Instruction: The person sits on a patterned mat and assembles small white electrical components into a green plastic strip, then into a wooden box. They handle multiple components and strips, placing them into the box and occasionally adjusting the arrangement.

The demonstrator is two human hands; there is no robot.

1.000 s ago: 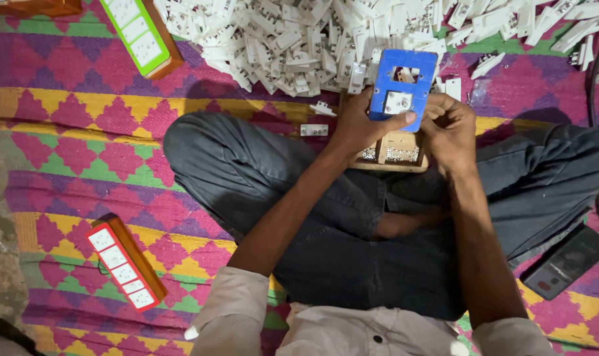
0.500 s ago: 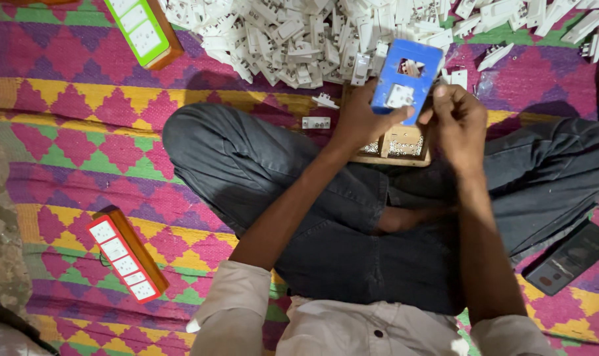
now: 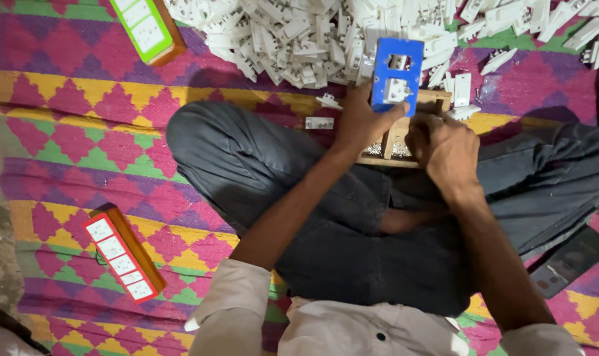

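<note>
Two bare hands are at work over the crossed legs in dark trousers (image 3: 352,217). The left hand (image 3: 362,122) has its grip clamped on a blue rectangular plastic plate with white socket inserts (image 3: 397,76), fingers wrapped round its lower left edge. That plate stands upright on its short edge, long axis running away from the person toward the heap, its face turned up to the camera, two cut-outs stacked along its length. It sits right at the front of the lap, its lower end against a small open wooden box (image 3: 405,135) that rests between the knees.

Right hand (image 3: 448,151) now: fingers curled together into a loose fist just beside the plate's lower right corner, touching the box's rim; whether it pinches anything small, I cannot tell.

Beyond the plate, a big heap of white plastic switch and socket parts (image 3: 326,33) spreads across a woven mat in pink, purple, yellow and green diamonds (image 3: 82,132). One loose white piece (image 3: 319,122) lies by the left knee. A green-faced wooden switchboard (image 3: 144,29) lies at top left, a red-faced wooden switchboard (image 3: 123,254) lower left, both aslant. A dark flat phone (image 3: 570,260) lies at the right.
</note>
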